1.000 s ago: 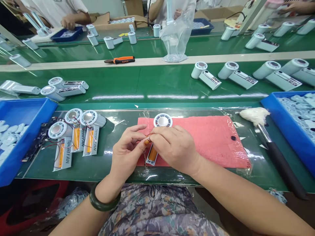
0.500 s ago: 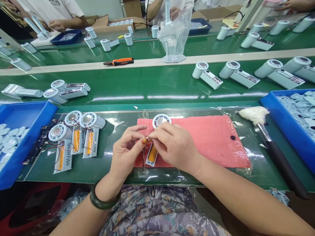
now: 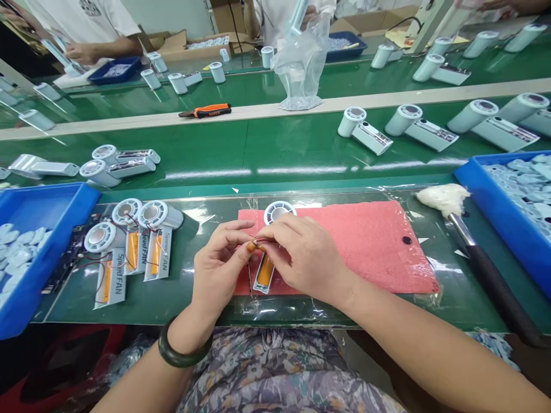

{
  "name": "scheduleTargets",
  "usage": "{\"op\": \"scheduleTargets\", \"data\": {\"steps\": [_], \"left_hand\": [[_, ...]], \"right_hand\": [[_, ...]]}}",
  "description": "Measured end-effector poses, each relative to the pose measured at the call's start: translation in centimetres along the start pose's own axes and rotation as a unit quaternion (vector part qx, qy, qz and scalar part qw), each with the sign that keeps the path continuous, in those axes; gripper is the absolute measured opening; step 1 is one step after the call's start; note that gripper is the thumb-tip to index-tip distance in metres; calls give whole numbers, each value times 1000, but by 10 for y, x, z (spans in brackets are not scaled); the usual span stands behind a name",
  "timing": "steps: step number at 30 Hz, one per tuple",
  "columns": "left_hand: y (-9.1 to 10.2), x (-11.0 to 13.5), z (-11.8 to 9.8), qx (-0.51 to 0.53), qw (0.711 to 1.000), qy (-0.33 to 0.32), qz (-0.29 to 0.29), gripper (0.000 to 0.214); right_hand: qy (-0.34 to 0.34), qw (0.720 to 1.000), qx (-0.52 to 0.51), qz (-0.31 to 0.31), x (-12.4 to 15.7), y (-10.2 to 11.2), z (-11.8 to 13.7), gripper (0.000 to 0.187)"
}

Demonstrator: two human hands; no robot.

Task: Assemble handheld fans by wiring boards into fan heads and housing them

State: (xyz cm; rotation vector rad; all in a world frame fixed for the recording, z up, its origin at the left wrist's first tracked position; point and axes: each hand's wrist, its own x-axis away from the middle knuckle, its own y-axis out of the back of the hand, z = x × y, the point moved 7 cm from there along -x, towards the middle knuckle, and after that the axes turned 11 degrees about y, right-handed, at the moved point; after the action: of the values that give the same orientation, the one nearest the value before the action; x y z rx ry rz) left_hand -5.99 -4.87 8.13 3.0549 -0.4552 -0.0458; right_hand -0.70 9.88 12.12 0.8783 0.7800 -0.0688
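Note:
A pale blue handheld fan [image 3: 264, 274] lies on the pink mat [image 3: 353, 246], its handle uncovered so that an orange battery shows inside. Over the handle, my left hand [image 3: 221, 258] pinches thin wires [image 3: 258, 241] between thumb and forefinger. My right hand [image 3: 303, 252] grips the same wires from the other side, fingertips almost meeting the left ones. Part of the fan's round head is covered by the right hand. Three more open fans [image 3: 157, 215] with red wires and orange batteries rest to the left of the mat.
Blue bins of pale parts stand at left [image 3: 73, 201] and right [image 3: 477, 172]. A black-handled hammer [image 3: 486, 269] with a wrapped head lies right of the mat. Pliers [image 3: 210, 110] and a plastic bag [image 3: 301, 80] sit on the divider. Fans line the green belt [image 3: 241, 143]; co-workers are opposite.
Both hands keep nearly the same place. The right fingers have shifted slightly on the wires, which show more clearly now. Across the belt, a co-worker's pale blue part has tilted.

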Motion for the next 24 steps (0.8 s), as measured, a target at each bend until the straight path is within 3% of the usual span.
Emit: {"op": "scheduleTargets", "data": {"steps": [4,9,14,19,24], "left_hand": [[-1,1,2,14,1000,9,6,10],[3,15,8,41,997,62,5,40],[9,24,15,37,992,117,-23,41],[7,29,25,84,976,200,-10,43],[11,26,21,92,976,196,-15,42]], "right_hand": [[-4,1000,-5,-6,0,1,-2,21],[-21,1000,-4,-19,1,3,-4,19],[9,996,72,-44,0,7,0,20],[8,995,83,-46,1,6,0,18],[32,995,80,-48,1,5,2,17]]}}
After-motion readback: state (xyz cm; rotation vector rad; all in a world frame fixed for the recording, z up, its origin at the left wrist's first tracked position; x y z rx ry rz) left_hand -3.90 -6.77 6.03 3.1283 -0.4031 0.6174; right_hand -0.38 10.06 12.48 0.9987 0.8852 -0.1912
